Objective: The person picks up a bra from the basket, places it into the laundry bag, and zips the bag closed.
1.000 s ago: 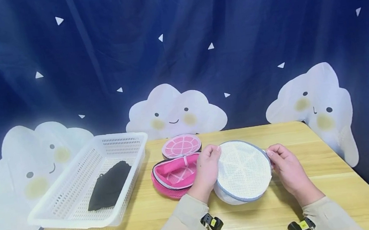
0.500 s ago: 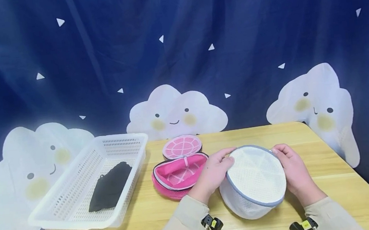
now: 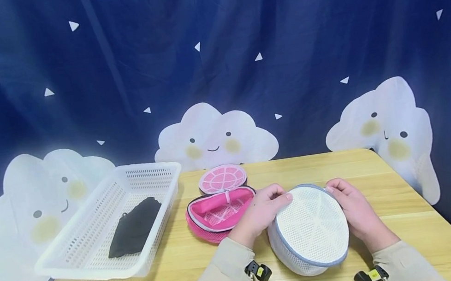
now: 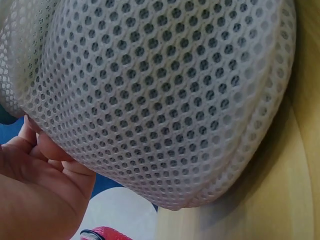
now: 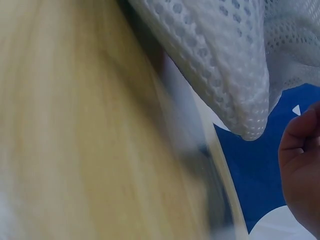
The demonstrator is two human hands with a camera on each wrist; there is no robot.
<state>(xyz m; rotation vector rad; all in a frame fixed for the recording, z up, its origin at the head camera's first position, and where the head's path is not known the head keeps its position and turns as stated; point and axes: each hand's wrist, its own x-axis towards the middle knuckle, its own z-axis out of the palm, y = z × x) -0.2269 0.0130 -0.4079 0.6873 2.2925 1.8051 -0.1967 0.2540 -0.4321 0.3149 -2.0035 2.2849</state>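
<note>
A round white mesh laundry bag (image 3: 312, 223) with a blue-grey rim is tilted over the near right part of the table, its flat mesh top facing up. My left hand (image 3: 264, 208) grips the rim at its upper left, thumb on top. At the upper right my right hand (image 3: 354, 209) pinches the rim between thumb and fingers. In the left wrist view the bag's mesh side (image 4: 165, 100) fills most of the picture, with the left hand's fingers (image 4: 50, 150) curled at its edge. The right wrist view shows the bag's lower corner (image 5: 245, 110) beside the right hand.
A pink mesh laundry bag (image 3: 209, 235) stands left of my left hand, its pink patterned lid (image 3: 222, 179) flipped up behind. Farther left a white plastic basket (image 3: 77, 273) holds a folded black cloth (image 3: 135, 227). A blue cloud-print curtain (image 3: 214, 44) hangs behind the wooden table (image 3: 411, 230).
The white bag has moved right and toward me, with its top turned. My left hand has shifted right along with it, while my right hand has stayed near the same spot at the rim.
</note>
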